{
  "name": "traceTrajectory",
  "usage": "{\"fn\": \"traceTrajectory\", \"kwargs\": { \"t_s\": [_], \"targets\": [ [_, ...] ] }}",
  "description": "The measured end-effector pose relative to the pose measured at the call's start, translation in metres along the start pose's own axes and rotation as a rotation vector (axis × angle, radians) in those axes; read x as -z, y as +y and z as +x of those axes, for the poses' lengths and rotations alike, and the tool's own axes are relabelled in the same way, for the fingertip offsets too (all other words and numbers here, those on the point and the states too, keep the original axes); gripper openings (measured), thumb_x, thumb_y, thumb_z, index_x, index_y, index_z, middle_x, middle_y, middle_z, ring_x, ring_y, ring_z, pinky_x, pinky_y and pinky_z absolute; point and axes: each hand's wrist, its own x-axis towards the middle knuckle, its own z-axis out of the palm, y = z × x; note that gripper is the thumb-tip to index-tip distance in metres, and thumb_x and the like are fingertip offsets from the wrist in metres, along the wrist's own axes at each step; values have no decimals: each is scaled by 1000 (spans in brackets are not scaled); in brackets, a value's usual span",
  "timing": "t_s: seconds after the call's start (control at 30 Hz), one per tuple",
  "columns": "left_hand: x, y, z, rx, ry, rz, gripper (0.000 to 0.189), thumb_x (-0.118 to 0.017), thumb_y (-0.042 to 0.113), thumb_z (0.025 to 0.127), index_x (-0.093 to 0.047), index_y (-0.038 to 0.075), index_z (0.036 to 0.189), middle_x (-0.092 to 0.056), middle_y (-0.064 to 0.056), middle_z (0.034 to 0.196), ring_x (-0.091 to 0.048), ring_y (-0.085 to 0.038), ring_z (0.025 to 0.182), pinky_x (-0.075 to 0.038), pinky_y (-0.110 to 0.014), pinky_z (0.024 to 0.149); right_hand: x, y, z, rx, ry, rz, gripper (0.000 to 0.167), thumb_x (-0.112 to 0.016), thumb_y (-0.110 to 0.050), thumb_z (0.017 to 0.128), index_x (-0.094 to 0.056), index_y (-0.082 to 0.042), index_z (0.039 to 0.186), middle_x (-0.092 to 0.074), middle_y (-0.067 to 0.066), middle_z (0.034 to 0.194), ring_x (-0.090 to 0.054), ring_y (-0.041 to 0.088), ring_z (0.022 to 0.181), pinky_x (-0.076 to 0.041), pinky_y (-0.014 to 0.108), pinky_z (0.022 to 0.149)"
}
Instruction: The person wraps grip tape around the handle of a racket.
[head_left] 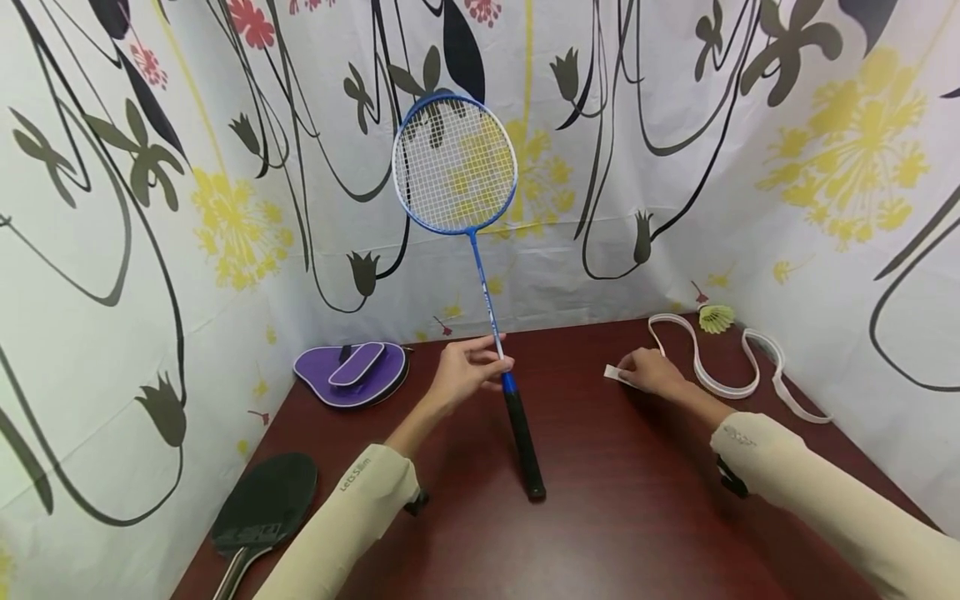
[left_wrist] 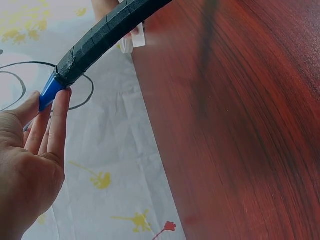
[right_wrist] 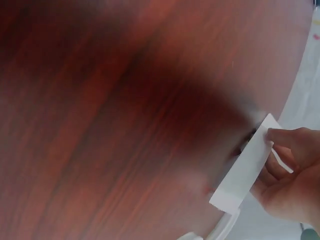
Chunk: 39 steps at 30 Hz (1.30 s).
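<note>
My left hand [head_left: 461, 375] pinches a blue and white badminton racket [head_left: 486, 296] where the shaft meets the blue cone. The racket stands tilted, its strung head up before the patterned cloth and its black-wrapped handle [left_wrist: 102, 42] pointing down toward me. On the right, my right hand [head_left: 656, 372] holds one end of a long white strip [head_left: 705, 379] between thumb and fingers, close over the table. The flat end of the strip [right_wrist: 245, 167] shows pinched in the right wrist view. Its rest winds in loose curves toward the table's right edge.
A purple case [head_left: 318, 367] lies at the back left of the dark red table [head_left: 600, 517]. A black table tennis paddle [head_left: 266, 500] lies at the front left. In the back right corner sits a yellow shuttlecock [head_left: 716, 318]. Patterned cloth [head_left: 637, 167] encloses the table's back and sides.
</note>
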Motion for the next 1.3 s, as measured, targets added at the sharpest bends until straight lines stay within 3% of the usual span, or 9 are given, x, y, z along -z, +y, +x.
{"fn": "traceTrajectory", "kwargs": {
  "t_s": [0.1,0.27,0.57,0.9,1.3],
  "targets": [
    [0,0,1,0,5,8,50,-81,7,91,-67,10,138,-78,-15,99,-78,-27,83,-62,-54,75,-6,-12,-2,51,-22,21,15,-68,-11,99,-79,-1,98,-75,9,85,-62,16,68,-52,40,65],
    [0,0,1,3,10,5,51,-81,7,90,-67,11,139,-78,-15,99,-78,-27,84,-58,-62,79,-13,-36,-8,138,-55,68,14,-68,-13,101,-79,-5,98,-67,-4,72,-51,8,59,-45,29,58],
    [-1,1,1,5,14,8,50,-82,9,90,-68,12,138,-79,-15,99,-78,-28,85,-56,-65,81,-12,-77,-20,310,-4,168,9,-71,-11,99,-79,-8,98,-75,-4,84,-53,4,66,-46,25,64],
    [-3,3,1,7,11,21,49,-81,9,90,-68,11,138,-79,-14,100,-78,-28,84,-55,-68,83,3,-116,-23,346,31,271,7,-73,-21,99,-79,-17,102,-75,-11,84,-66,8,72,-51,25,68],
    [-4,4,2,-3,19,57,50,-81,10,91,-68,12,139,-79,-14,100,-78,-28,83,-60,-59,78,21,-152,-24,383,111,330,6,-78,-25,95,-80,-24,100,-73,-13,83,-61,9,71,-50,26,66]
  ]
}}
